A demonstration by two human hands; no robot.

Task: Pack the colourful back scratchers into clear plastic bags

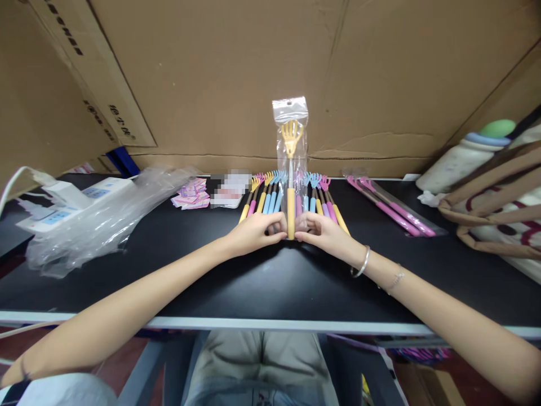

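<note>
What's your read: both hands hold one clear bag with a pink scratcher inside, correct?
Not quite: the scratcher inside is yellow, not pink, as the head view shows. The left hand and right hand do hold the clear bag.

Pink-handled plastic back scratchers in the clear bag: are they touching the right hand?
Apart. The head view shows black tabletop between the right hand and the pink-handled back scratchers.

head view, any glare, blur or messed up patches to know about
Head view: glints on the clear bag around the yellow scratcher and on the loose plastic sleeves; head view: a soft sheen on the black tabletop; head view: trousers look slightly blurred; head view: a pixelated patch hides part of the card stack.
</note>
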